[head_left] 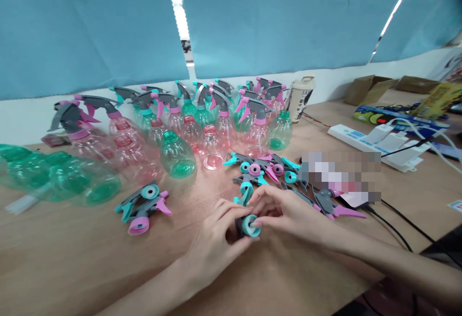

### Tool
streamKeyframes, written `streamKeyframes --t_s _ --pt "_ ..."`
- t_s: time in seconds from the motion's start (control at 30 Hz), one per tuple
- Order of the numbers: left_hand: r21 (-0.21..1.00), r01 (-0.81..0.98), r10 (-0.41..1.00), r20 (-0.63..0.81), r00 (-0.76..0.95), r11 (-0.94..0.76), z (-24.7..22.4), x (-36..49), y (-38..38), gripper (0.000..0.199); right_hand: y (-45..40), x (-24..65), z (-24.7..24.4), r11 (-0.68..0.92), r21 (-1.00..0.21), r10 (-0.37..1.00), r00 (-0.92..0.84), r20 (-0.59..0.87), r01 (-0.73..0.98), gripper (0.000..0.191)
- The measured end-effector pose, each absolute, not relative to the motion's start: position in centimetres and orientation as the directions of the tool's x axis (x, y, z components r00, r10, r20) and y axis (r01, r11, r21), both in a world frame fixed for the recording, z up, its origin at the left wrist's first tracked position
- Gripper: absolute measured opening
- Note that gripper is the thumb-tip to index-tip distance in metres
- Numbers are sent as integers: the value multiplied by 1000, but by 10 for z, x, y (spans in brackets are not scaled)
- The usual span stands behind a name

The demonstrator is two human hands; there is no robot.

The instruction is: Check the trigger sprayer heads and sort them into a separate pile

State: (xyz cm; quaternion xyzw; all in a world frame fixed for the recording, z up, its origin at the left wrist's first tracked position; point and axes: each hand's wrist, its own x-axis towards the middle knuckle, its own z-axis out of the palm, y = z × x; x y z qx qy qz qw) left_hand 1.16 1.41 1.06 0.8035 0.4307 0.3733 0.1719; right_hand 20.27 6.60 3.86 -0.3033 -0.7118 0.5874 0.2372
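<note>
My left hand [218,234] is wrapped round the dark body of a spray head with a teal collar [251,226], above the front middle of the table. My right hand [279,208] pinches at the collar's opening from the right, its thumb at the centre of the ring. Whether a small part sits between those fingertips is too small to tell. Loose spray heads in teal, pink and grey [254,168] lie in a pile just beyond my hands. Two more, one with a pink collar [139,225], rest to the left.
Pink bottles [213,150] and green bottles [176,157] stand behind, several with spray heads fitted. Green bottles [83,181] lie at the left. A paper cup [300,99], a power strip [371,145] with cables and a cardboard box [368,90] are on the right.
</note>
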Motion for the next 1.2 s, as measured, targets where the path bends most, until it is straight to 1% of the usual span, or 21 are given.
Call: streamKeyframes --t_s 0.1,0.17,0.23,0.33,0.4,0.53,0.67,0.77,0.93,1.07,1.13,1.2 --pt "574 571 803 505 317 -587 13 12 13 25 66 204 40 155 -972 769 -640 6 177 28" --pt "543 618 802 531 272 -569 15 12 13 20 62 206 45 204 -952 808 -589 33 227 24" --pt "499 686 810 539 233 -530 15 11 13 17 56 208 52 250 -921 812 -583 30 300 20" --pt "449 745 819 530 222 -493 15 10 12 18 42 210 60 254 -876 779 -623 -66 410 24" --pt "441 754 819 530 219 -487 14 9 12 20 35 210 63 215 -872 740 -656 -148 439 34" --pt "451 756 813 555 179 -474 14 9 13 14 29 208 65 152 -889 648 -723 -240 431 53" --pt "440 752 793 584 175 -490 13 10 12 11 28 205 68 148 -880 635 -726 -266 452 61" --pt "447 733 776 605 175 -514 12 10 12 12 27 201 72 138 -889 622 -736 -266 437 58" --pt "460 711 757 634 156 -532 9 8 15 14 36 197 70 106 -904 638 -726 -257 413 53" --pt "466 706 745 653 132 -533 7 7 18 14 44 197 60 -11 -933 627 -724 -287 360 55" --pt "472 703 742 660 119 -532 7 7 18 15 44 196 55 -46 -938 659 -695 -287 344 55" --pt "474 700 740 662 116 -534 7 7 18 15 42 196 50 -43 -942 724 -640 -259 333 51"
